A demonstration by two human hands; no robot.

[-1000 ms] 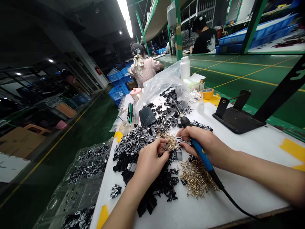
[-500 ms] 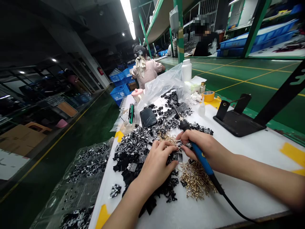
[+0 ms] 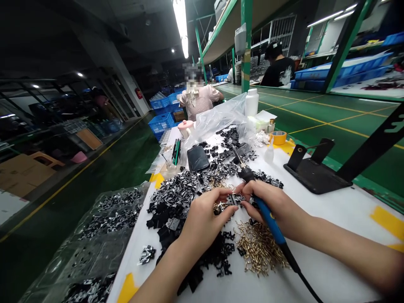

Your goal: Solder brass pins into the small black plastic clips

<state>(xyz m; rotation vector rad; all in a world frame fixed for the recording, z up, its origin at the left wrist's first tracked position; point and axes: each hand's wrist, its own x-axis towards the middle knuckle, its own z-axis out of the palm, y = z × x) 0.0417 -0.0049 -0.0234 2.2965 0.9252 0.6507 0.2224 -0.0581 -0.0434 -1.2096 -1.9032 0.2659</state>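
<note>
Between my fingertips is a small dark metal part (image 3: 233, 199). My left hand (image 3: 210, 214) pinches its left side with thumb and fingers. At its right side, my right hand (image 3: 268, 202) touches it with the fingertips while holding a blue-handled soldering iron (image 3: 269, 221), whose metal tip points up and away. A pile of brass-coloured hooks (image 3: 260, 248) lies just below my right hand. Black and silver metal pieces (image 3: 179, 189) are heaped left of and beyond my hands on the white table (image 3: 331, 227).
A black metal stand (image 3: 318, 168) is at the right. Farther back are a black box (image 3: 198, 158), a pink-lidded cup (image 3: 186, 128), a white bottle (image 3: 251, 103) and yellow tape (image 3: 278, 137). Trays of parts (image 3: 104, 240) sit at left. A person (image 3: 200, 101) sits beyond the table.
My left hand has turned, and its thumb and fingers now pinch the small part, which shows more clearly. My right hand still has the iron. The view has shifted slightly.
</note>
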